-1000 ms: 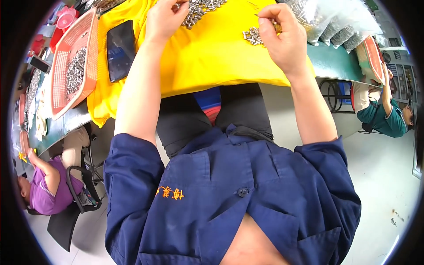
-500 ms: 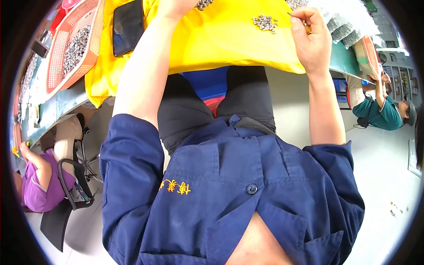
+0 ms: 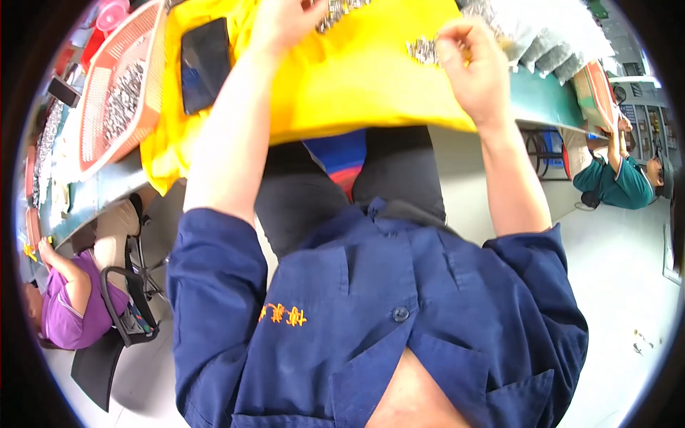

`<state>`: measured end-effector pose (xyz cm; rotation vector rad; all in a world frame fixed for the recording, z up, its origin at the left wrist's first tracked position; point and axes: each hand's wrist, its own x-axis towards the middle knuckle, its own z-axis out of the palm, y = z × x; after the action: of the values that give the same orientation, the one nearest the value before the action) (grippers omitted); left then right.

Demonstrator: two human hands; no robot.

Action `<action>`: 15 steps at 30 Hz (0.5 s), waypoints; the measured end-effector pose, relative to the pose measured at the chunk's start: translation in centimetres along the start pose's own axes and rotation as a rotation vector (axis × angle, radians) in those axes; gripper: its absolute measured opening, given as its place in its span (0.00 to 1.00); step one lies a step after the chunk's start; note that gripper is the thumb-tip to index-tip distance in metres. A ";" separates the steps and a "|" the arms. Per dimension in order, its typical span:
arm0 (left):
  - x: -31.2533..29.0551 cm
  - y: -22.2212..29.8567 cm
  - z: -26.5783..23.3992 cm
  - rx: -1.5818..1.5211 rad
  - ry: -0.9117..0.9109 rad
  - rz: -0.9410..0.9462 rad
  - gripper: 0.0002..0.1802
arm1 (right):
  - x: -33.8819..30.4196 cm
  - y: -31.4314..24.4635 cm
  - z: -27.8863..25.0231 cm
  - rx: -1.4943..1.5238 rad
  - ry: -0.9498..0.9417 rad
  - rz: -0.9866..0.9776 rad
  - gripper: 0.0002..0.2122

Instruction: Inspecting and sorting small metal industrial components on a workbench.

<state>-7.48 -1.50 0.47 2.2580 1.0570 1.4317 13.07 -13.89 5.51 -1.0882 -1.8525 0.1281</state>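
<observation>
A yellow cloth [image 3: 371,89] covers the table in front of me. At the top edge, my left hand [image 3: 285,25] is bent with curled fingers beside a loose pile of small shiny metal parts [image 3: 334,16]; its fingertips are partly cut off. My right hand [image 3: 474,75] hovers over the cloth's right side, thumb and fingers drawn together in a pinch. Blur hides what the pinch holds. Just left of those fingers lies a second small heap of metal parts [image 3: 422,51], partly covered by the hand.
A dark phone [image 3: 205,68] lies on the cloth at left, next to a pink plastic basket [image 3: 89,121] of metal parts. Clear bags [image 3: 546,50] of parts sit at right, near an orange basket [image 3: 592,89]. Two people sit at the sides, one in purple [image 3: 75,307], one in green [image 3: 617,182].
My right hand has moved left, up to the small metal heap. A thin dark piece between its fingers no longer shows. My left hand has come slightly lower in view.
</observation>
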 end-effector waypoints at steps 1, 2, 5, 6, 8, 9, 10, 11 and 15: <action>-0.7 -2.1 0.2 0.043 -0.002 0.072 0.09 | 0.0 0.3 0.8 0.025 -0.028 0.038 0.03; -0.7 -2.2 0.5 0.032 -0.022 0.013 0.08 | 0.2 0.5 1.3 0.058 -0.049 0.112 0.03; -1.0 -1.1 0.6 -0.034 -0.071 -0.086 0.07 | 1.4 2.2 2.4 0.337 -0.063 0.296 0.04; -1.1 -0.9 0.5 -0.059 -0.079 -0.125 0.07 | 1.9 2.5 2.5 0.345 -0.057 0.290 0.04; -1.1 -0.1 0.0 -0.051 -0.117 -0.209 0.08 | 3.4 2.8 2.8 0.351 -0.156 0.332 0.04; -1.0 0.4 0.2 -0.138 -0.134 -0.304 0.08 | 4.1 3.4 3.0 0.391 -0.148 0.329 0.04; -1.0 1.0 0.6 -0.224 -0.152 -0.400 0.08 | 4.7 4.1 3.1 0.394 -0.137 0.326 0.04; -0.4 2.3 1.2 -0.226 -0.158 -0.345 0.09 | 5.3 5.2 2.8 0.391 -0.152 0.350 0.04; 1.6 4.2 3.8 -0.717 -0.253 -0.616 0.08 | 6.6 8.3 2.8 0.559 -0.130 0.388 0.04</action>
<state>-1.96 -2.73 2.13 1.3897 0.8570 1.0006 15.07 -3.24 4.25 -1.0329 -1.5499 0.9039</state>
